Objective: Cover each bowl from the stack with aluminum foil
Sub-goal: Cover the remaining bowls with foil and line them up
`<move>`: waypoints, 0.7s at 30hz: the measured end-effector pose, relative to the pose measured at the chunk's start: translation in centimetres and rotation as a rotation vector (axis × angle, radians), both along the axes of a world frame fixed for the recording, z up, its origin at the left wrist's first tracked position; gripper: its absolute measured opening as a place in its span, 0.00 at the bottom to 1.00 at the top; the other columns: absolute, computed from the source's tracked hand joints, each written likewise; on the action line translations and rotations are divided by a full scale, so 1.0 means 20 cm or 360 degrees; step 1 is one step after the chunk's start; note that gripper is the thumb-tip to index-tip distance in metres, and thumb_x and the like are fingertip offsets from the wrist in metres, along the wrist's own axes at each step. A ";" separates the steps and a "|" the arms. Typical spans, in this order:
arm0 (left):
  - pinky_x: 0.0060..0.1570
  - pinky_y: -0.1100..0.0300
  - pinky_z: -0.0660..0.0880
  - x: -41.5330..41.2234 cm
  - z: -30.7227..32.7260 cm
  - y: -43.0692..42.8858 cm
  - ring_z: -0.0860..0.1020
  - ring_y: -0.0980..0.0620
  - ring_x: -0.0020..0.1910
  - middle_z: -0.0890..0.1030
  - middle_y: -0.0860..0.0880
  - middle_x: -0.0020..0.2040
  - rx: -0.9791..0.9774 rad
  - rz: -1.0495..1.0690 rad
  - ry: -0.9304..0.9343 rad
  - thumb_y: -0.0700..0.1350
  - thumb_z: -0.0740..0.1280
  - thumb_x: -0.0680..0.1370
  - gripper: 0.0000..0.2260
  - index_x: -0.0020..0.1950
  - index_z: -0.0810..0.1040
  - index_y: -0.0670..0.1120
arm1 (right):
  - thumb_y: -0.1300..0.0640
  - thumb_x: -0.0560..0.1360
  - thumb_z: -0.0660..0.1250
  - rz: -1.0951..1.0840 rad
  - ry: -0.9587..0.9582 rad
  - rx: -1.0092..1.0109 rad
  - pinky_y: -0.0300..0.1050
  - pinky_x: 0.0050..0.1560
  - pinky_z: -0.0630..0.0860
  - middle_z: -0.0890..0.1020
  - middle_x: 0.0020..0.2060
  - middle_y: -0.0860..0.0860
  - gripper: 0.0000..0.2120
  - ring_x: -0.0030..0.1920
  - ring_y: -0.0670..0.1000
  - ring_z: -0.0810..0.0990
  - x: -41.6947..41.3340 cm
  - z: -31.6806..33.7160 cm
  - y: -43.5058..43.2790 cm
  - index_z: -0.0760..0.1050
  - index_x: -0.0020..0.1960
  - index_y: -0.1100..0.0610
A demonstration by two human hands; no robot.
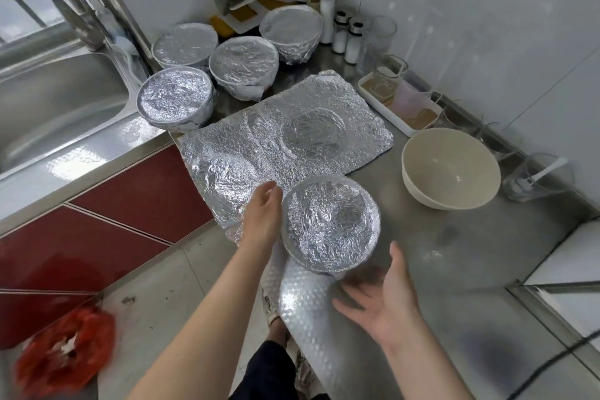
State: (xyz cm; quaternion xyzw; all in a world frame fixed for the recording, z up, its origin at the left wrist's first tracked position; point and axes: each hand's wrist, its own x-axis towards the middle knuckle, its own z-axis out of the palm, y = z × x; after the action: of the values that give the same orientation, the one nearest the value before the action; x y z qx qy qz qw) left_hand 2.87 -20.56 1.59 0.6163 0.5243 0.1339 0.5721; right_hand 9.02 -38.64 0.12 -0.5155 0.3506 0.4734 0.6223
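While left hand [263, 214], right hand [380, 299] flank foiled bowl [331, 224], fingers straight | steel counter [454, 253] | white wall [487, 10]

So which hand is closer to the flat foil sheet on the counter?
Left. The left hand lies over the near edge of the foil sheet; the right hand is off it, beside the nearest covered bowl.

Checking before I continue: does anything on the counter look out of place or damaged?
The loose foil sheet is crumpled, bears round dents and overhangs the front edge of the counter. One cream bowl stands uncovered.
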 end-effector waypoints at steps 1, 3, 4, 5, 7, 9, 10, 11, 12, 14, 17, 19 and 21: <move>0.64 0.55 0.68 0.03 0.00 0.01 0.73 0.49 0.64 0.74 0.47 0.67 0.0009 -0.0049 -0.0028 0.49 0.57 0.84 0.18 0.73 0.69 0.45 | 0.30 0.72 0.60 -0.0024 0.0092 0.0075 0.63 0.49 0.75 0.73 0.63 0.64 0.37 0.61 0.62 0.76 -0.01 -0.01 0.01 0.65 0.70 0.54; 0.51 0.62 0.71 0.06 -0.02 0.00 0.77 0.56 0.50 0.78 0.47 0.57 -0.0011 -0.0143 -0.0093 0.47 0.55 0.85 0.18 0.73 0.69 0.44 | 0.30 0.73 0.57 -0.0063 0.0189 0.0198 0.65 0.57 0.71 0.73 0.65 0.66 0.38 0.64 0.65 0.74 -0.03 -0.02 0.04 0.67 0.68 0.59; 0.39 0.64 0.73 0.06 -0.03 -0.01 0.76 0.58 0.37 0.79 0.46 0.46 0.0005 -0.0171 -0.0103 0.46 0.55 0.85 0.17 0.72 0.70 0.43 | 0.31 0.74 0.56 -0.0111 0.0184 0.0255 0.63 0.61 0.69 0.73 0.65 0.66 0.37 0.65 0.66 0.73 -0.03 -0.02 0.06 0.68 0.68 0.60; 0.31 0.64 0.71 0.05 -0.05 -0.03 0.72 0.58 0.28 0.76 0.47 0.37 0.0042 -0.0179 -0.0089 0.45 0.55 0.85 0.16 0.71 0.71 0.42 | 0.32 0.75 0.56 -0.0180 0.0152 0.0297 0.61 0.64 0.69 0.73 0.65 0.66 0.35 0.65 0.65 0.73 -0.03 -0.03 0.08 0.69 0.69 0.59; 0.31 0.57 0.72 0.04 -0.09 -0.06 0.73 0.50 0.27 0.75 0.46 0.33 0.0155 -0.0184 -0.0049 0.46 0.56 0.85 0.16 0.71 0.72 0.43 | 0.36 0.78 0.54 -0.0314 0.0048 0.0344 0.60 0.64 0.71 0.77 0.61 0.62 0.29 0.61 0.63 0.76 0.00 -0.02 0.13 0.71 0.68 0.57; 0.42 0.47 0.77 0.01 -0.12 -0.10 0.79 0.39 0.40 0.81 0.39 0.43 0.0264 -0.0181 -0.0007 0.46 0.55 0.85 0.16 0.71 0.72 0.46 | 0.39 0.80 0.51 -0.0336 -0.0071 0.0279 0.59 0.63 0.72 0.78 0.60 0.59 0.27 0.60 0.60 0.77 0.06 -0.02 0.16 0.73 0.66 0.56; 0.46 0.49 0.77 -0.01 -0.14 -0.12 0.80 0.39 0.45 0.81 0.39 0.47 0.0287 -0.0166 0.0013 0.46 0.55 0.85 0.15 0.70 0.71 0.49 | 0.39 0.80 0.51 -0.0320 -0.0119 0.0229 0.59 0.63 0.72 0.79 0.61 0.58 0.26 0.60 0.59 0.77 0.08 -0.02 0.17 0.73 0.66 0.55; 0.46 0.54 0.77 -0.03 -0.13 -0.15 0.80 0.45 0.44 0.81 0.42 0.46 0.0310 -0.0146 0.0018 0.46 0.55 0.85 0.14 0.70 0.71 0.51 | 0.39 0.80 0.51 -0.0288 -0.0186 0.0157 0.58 0.63 0.72 0.79 0.61 0.57 0.26 0.60 0.58 0.77 0.10 -0.04 0.18 0.73 0.67 0.55; 0.42 0.58 0.76 -0.05 -0.12 -0.19 0.79 0.52 0.39 0.80 0.47 0.42 0.0330 -0.0144 0.0039 0.46 0.54 0.85 0.13 0.69 0.69 0.53 | 0.40 0.80 0.52 -0.0265 -0.0258 0.0066 0.58 0.63 0.72 0.78 0.61 0.56 0.25 0.60 0.57 0.77 0.11 -0.05 0.19 0.73 0.67 0.55; 0.39 0.51 0.75 -0.09 -0.10 -0.24 0.75 0.53 0.34 0.77 0.50 0.38 0.0371 -0.0159 0.0087 0.45 0.53 0.85 0.14 0.69 0.69 0.49 | 0.42 0.81 0.55 -0.0159 -0.0488 -0.0178 0.59 0.66 0.71 0.76 0.65 0.52 0.23 0.63 0.55 0.76 0.15 -0.08 0.20 0.70 0.70 0.53; 0.39 0.52 0.72 -0.13 -0.12 -0.23 0.78 0.54 0.40 0.80 0.51 0.44 0.0406 -0.0147 0.0191 0.46 0.56 0.84 0.13 0.67 0.69 0.47 | 0.43 0.79 0.57 -0.0007 -0.0741 -0.0311 0.56 0.69 0.68 0.73 0.68 0.48 0.24 0.66 0.52 0.73 0.19 -0.09 0.22 0.68 0.72 0.50; 0.46 0.57 0.73 -0.12 -0.11 -0.19 0.79 0.53 0.50 0.80 0.51 0.54 0.0319 -0.0072 0.0153 0.47 0.59 0.83 0.14 0.68 0.70 0.47 | 0.43 0.75 0.60 -0.0035 -0.0790 -0.0264 0.55 0.69 0.69 0.74 0.67 0.46 0.25 0.65 0.50 0.74 0.22 -0.09 0.22 0.69 0.70 0.48; 0.60 0.59 0.69 -0.08 -0.09 -0.13 0.74 0.52 0.64 0.74 0.52 0.67 0.0152 -0.0026 -0.0035 0.47 0.60 0.83 0.18 0.73 0.68 0.49 | 0.42 0.70 0.61 -0.0055 -0.0844 -0.0180 0.54 0.69 0.69 0.76 0.66 0.45 0.26 0.65 0.48 0.74 0.25 -0.11 0.22 0.72 0.68 0.46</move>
State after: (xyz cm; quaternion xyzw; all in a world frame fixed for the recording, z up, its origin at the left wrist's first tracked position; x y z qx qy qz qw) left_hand 1.30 -23.24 -0.24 0.6457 0.5061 0.1609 0.5487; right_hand 13.96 -34.30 -2.10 -0.6494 0.2100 0.2907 0.6705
